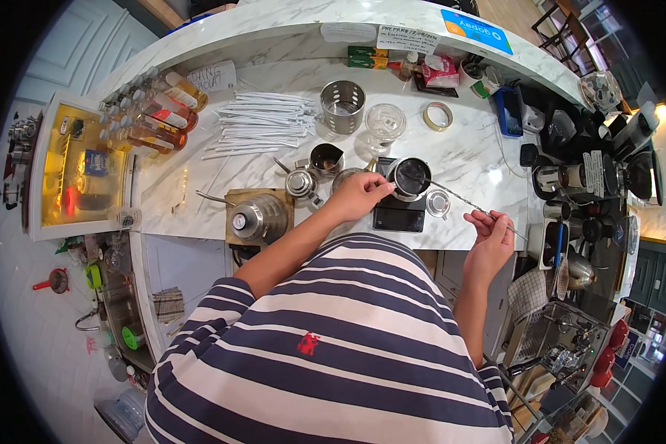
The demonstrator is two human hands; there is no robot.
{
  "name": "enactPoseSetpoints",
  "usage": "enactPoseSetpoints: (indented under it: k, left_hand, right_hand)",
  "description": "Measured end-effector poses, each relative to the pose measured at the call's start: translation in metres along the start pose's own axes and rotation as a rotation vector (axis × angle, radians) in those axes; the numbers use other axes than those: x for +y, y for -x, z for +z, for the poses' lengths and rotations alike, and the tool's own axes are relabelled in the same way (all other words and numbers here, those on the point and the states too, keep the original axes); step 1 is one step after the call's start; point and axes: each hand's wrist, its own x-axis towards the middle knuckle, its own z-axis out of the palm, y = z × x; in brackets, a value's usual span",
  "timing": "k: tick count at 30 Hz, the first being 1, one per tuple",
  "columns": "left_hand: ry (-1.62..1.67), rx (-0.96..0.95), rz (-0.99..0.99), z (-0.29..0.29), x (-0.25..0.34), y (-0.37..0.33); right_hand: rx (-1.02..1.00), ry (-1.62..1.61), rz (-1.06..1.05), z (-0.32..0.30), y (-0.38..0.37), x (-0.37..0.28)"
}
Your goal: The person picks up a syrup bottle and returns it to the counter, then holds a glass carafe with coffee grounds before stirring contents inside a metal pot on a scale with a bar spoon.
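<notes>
A round metal cup [420,194] with dark contents stands on a black digital scale [398,219]. My left hand [360,197] pinches the cup's near left rim between thumb and fingers. In my right hand [491,235] is a long twisted bar spoon [457,194], gripped near its upper end. The spoon slants leftward, and its low end goes into the cup. Beside the scale on the right lies a small round metal lid [437,203]. A small steel teapot [301,183] and a steel pitcher [326,158] with dark contents stand left of my left hand.
A gooseneck kettle [257,220] stands on a wooden board at left. Farther back are wrapped straws [263,122], a perforated metal canister [342,107], clear plastic cups [385,122] and a tape roll [437,116]. Bottles [163,111] line the left; grinders [570,177] crowd the right.
</notes>
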Motion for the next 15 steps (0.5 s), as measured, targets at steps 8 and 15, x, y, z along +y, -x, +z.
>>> enactPoseSetpoints:
  k: [8,15]
  left_hand:
    - [0.002,-0.008,-0.013,-0.001,0.004,0.002]
    - [0.006,0.002,0.011,-0.001,0.000,0.001]
  right_hand:
    - [-0.041,0.062,-0.080,-0.001,0.004,-0.010]
    - [-0.052,0.098,-0.110,0.000,0.007,-0.015]
